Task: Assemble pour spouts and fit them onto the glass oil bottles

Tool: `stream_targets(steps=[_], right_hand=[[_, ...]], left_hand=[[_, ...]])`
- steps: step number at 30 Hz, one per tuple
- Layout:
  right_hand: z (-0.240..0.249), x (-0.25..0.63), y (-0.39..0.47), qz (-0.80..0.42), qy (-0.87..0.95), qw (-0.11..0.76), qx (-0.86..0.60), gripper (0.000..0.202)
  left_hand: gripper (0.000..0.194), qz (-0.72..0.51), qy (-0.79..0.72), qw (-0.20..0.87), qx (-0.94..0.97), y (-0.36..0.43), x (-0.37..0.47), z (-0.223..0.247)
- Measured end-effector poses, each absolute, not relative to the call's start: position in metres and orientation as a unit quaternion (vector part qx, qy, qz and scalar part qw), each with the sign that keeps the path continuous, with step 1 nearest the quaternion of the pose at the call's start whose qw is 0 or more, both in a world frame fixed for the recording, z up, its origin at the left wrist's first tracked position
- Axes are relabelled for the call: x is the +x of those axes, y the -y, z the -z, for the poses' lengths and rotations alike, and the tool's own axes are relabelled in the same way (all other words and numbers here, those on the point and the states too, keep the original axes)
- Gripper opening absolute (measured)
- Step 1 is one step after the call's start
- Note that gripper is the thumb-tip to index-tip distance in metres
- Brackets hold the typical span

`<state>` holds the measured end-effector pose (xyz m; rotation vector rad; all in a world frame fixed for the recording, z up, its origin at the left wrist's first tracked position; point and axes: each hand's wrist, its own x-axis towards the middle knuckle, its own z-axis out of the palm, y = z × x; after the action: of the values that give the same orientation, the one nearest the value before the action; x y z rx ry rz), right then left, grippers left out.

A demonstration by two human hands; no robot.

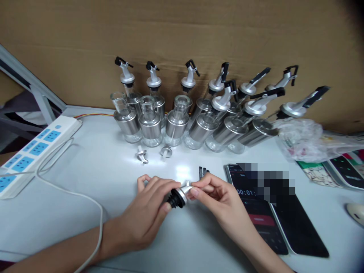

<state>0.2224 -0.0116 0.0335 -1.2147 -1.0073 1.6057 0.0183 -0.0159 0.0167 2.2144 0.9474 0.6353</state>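
Between my hands is a bottle pourer [182, 195] with a silver spout and a ribbed black stopper, tilted with the spout up and to the right. My left hand [150, 210] grips it around the black stopper and silver collar. The fingertips of my right hand [217, 195] pinch the spout end; whether a small part sits between them is hidden. Just behind my right hand lie small black levers [202, 171]. Two loose silver pourer tops, one on the left [141, 155] and one on the right [165, 152], rest on the table in front of the bottles.
Glass bottles with steel bands stand in two rows at the back; a front one [150, 127] has an open neck, another [203, 127] wears a pourer. A power strip [36, 151] and white cable [91, 201] are left. Two phones [258, 216] and a plastic bag [304, 138] are right.
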Motion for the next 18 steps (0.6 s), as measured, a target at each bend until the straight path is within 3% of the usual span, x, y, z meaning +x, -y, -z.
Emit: stream_targets(steps=[6,18], right_hand=[[-0.0334,0.2217,0.0123,-0.648,0.381,0.443,-0.488,0.022],[-0.0328,0.2204,0.0156,-0.681,0.397,0.403,-0.466,0.021]], left_hand=[[0.039,-0.25,-0.353,0.32,0.843,0.0117,0.0181,-0.0218],[0.024,-0.281,-0.348,0.341,0.826,0.0089,0.0189,-0.0194]])
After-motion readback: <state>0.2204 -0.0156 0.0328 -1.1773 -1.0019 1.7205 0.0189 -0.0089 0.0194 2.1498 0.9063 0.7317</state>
